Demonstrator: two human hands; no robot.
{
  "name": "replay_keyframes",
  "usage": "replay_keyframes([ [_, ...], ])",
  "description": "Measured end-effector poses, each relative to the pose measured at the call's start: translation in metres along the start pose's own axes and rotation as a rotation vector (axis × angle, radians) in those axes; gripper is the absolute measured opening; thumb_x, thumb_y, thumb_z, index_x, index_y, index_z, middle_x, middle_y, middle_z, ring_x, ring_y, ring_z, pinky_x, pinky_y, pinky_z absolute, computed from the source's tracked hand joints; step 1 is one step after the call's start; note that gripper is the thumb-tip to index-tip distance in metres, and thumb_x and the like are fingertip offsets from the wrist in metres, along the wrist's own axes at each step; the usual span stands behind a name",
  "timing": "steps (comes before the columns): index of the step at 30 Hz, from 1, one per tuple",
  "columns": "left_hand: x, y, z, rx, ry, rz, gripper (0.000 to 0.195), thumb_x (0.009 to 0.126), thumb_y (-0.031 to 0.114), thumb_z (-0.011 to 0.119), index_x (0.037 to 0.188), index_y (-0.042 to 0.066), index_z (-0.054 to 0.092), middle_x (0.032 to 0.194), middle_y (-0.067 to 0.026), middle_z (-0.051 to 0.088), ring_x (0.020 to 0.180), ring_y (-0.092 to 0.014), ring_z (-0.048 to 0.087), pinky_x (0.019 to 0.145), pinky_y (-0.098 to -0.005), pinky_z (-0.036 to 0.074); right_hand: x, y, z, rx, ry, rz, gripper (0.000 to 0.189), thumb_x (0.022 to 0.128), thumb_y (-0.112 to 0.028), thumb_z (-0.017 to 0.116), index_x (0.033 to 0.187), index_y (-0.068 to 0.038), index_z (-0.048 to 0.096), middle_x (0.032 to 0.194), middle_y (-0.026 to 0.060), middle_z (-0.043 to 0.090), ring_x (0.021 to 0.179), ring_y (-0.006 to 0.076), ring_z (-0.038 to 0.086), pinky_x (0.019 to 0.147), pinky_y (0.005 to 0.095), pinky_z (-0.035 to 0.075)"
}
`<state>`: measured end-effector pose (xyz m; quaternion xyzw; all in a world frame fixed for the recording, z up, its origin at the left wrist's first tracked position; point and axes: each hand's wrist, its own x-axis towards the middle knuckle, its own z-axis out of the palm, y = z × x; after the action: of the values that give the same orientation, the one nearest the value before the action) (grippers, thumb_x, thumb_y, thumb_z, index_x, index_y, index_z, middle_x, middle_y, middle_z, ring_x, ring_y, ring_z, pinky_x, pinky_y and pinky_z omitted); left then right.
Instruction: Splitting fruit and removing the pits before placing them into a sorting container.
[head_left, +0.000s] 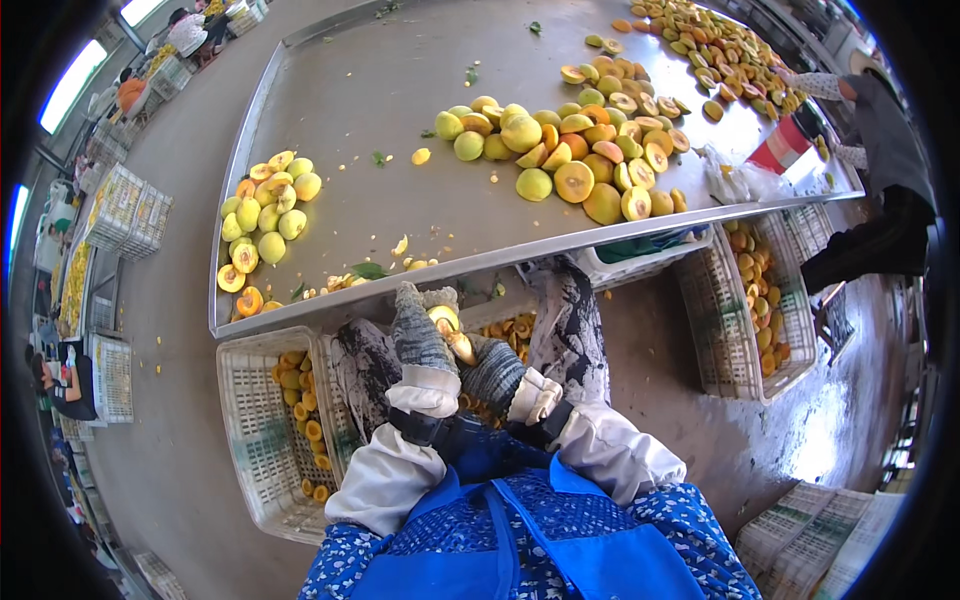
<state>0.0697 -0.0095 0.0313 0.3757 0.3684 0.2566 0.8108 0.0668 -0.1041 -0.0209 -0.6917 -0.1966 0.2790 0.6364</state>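
My left hand (424, 334), in a grey knitted glove, holds a cut yellow peach half (444, 319) just off the near edge of the metal table (360, 82). Close to the fruit is my right hand (491, 369), gloved alike and closed around a small tool whose wooden-looking end (460, 348) points at the fruit; its exact kind cannot be told. Below both hands, cut fruit (517, 330) fills a container between the knees. A pile of whole and halved peaches (577, 150) lies on the table, with a smaller pile (262, 202) at its left end.
A plastic crate (240, 435) with pitted halves stands at left, another crate (712, 322) with fruit at right. A raised metal rim (525, 259) edges the table. A co-worker (889, 142) stands at the table's right end, near a red cup (784, 142) and more halves (720, 52).
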Motion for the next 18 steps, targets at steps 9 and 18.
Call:
replay_keyframes([
  [9, 0.002, 0.003, 0.004, 0.21, -0.294, -0.046, 0.049, 0.092, 0.039, 0.037, 0.07, 0.001, 0.058, 0.063, -0.0112, 0.061, 0.058, -0.019, 0.058, 0.06, -0.0287, 0.047, -0.009, -0.012, -0.027, 0.127, -0.142, 0.027, 0.022, 0.078, -0.021, 0.061, 0.094, -0.006, 0.061, 0.081, 0.0157, 0.064, 0.072, 0.0259, 0.062, 0.065, 0.0333, 0.047],
  [18, -0.007, 0.011, 0.013, 0.529, -0.479, -0.017, 0.059, 0.092, 0.042, 0.035, 0.059, 0.0, 0.061, 0.06, -0.012, 0.062, 0.056, -0.02, 0.059, 0.057, -0.0291, 0.048, -0.014, 0.0, -0.052, -0.048, -0.441, -0.351, 0.016, 0.081, -0.019, 0.063, 0.093, -0.008, 0.061, 0.076, 0.0044, 0.063, 0.067, 0.0125, 0.058, 0.058, 0.0279, 0.046],
])
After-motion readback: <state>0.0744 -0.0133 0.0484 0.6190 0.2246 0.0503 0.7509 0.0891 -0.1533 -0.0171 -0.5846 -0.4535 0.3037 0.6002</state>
